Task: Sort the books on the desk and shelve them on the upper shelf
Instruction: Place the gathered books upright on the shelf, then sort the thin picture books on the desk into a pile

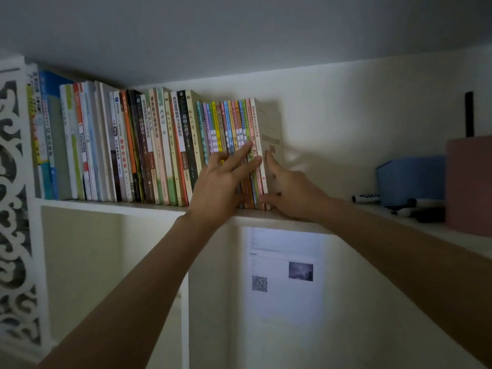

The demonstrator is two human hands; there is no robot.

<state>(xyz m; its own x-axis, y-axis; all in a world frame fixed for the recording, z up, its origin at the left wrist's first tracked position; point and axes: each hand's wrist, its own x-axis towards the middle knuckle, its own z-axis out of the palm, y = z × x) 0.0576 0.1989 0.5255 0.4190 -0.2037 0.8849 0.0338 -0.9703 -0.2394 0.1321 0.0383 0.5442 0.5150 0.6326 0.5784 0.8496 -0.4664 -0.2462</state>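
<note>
On upper shelf [266, 214], books [159, 145] stand upright, spines outward.

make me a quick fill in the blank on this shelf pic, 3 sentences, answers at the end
1. The left hand lies flat against the ____ of the thin colourful books.
2. The right hand presses the cover of the book at the ____ end of the row.
3. The blue box stands on the upper shelf beside a ____ box.

Answers: spines; right; pink
</note>
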